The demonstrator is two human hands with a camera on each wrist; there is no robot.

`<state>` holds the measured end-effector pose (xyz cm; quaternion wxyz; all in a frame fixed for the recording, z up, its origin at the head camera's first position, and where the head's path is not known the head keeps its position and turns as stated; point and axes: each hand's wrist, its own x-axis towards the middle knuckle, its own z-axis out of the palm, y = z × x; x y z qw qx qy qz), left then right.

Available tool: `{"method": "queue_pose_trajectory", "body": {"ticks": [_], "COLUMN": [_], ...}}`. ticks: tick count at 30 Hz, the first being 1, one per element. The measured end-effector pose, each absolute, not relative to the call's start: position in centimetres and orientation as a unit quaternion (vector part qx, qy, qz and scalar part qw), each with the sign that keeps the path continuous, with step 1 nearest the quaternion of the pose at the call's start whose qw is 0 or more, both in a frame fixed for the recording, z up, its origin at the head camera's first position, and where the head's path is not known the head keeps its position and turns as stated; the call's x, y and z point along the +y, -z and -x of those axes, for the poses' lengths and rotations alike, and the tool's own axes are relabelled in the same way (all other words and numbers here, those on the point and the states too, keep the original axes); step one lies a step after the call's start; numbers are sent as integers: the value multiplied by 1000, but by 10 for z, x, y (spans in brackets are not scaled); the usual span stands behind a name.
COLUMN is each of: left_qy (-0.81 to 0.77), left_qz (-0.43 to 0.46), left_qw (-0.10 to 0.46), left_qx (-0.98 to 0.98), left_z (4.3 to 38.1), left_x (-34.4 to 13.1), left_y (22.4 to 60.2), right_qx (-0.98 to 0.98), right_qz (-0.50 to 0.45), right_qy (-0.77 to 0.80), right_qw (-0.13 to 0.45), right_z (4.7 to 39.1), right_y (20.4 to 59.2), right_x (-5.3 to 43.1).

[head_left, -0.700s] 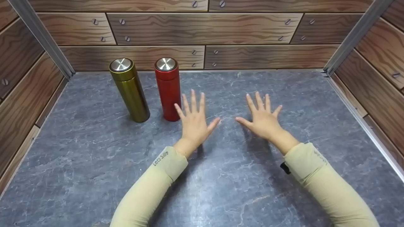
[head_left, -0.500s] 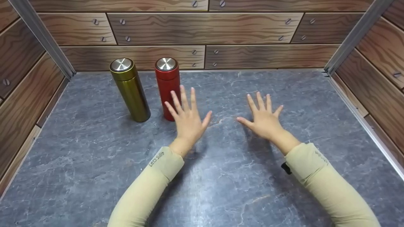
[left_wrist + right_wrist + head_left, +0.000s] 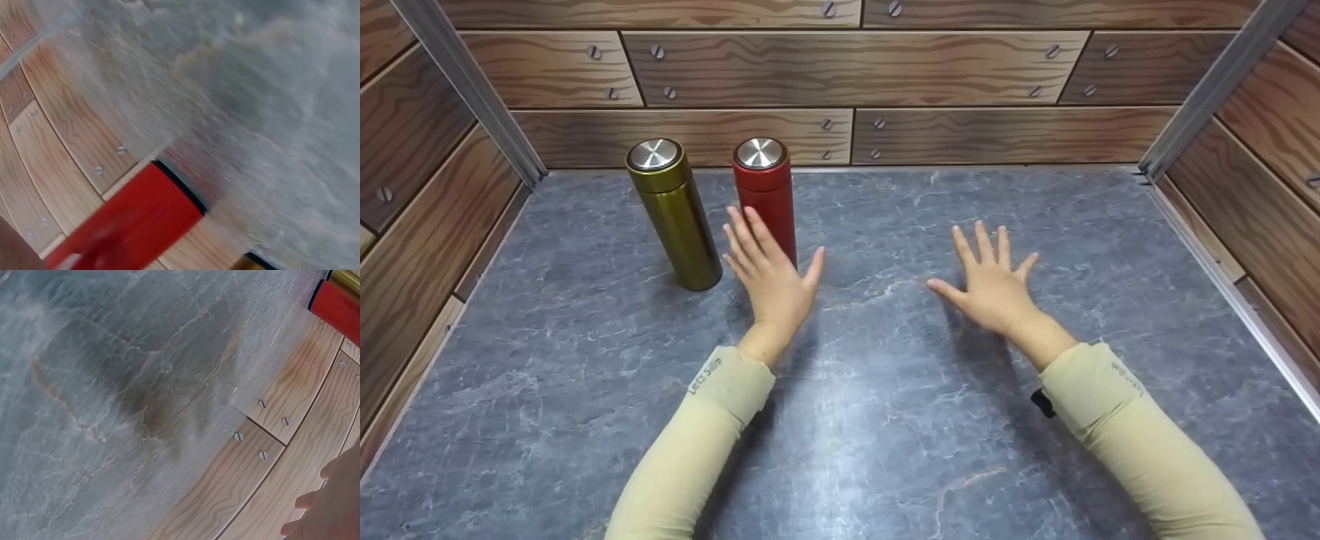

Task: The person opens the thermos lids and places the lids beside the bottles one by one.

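Note:
A red thermos bottle (image 3: 769,202) with a silver lid stands upright on the grey marbled table. My left hand (image 3: 776,289) overlaps its lower part in the head view, fingers extended and thumb spread out to the right. The left wrist view shows the same red bottle (image 3: 135,219) with its dark base ring. To its left stands an olive-gold thermos bottle (image 3: 679,225), also upright. My right hand (image 3: 994,289) hovers over the right half of the table with fingers spread and holds nothing. Its fingertips (image 3: 306,499) show at the lower right of the right wrist view.
The grey marbled tabletop (image 3: 885,420) is bounded by a wood-patterned back wall (image 3: 780,71) and matching side walls. Metal posts (image 3: 1215,90) stand at the back corners. Both bottles are close to the back wall.
My left hand has moved left, from beside the red bottle to in front of it, and its fingers have drawn closer together. My right hand is nearly still.

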<state>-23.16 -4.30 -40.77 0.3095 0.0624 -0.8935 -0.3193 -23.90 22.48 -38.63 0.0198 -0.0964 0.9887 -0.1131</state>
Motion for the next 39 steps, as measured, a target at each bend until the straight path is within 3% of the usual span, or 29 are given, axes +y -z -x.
{"method": "queue_pose_trajectory", "body": {"ticks": [8,24,39], "left_qy": [404,515,528], "left_qz": [-91,-93,-128], "left_qw": [244,296,246], "left_qx": [-877,-799,-803], "left_z": [244,258,266], "left_x": [-59,-62,-66], "left_y": [405,404,398], "right_qx": [989,987,987], "right_qz": [97,99,92], "right_qy": [114,124,126], "right_qw": [20,25,26], "right_z": [241,243,243], "right_y": [388,390,398], "right_x": [225,229,231]}}
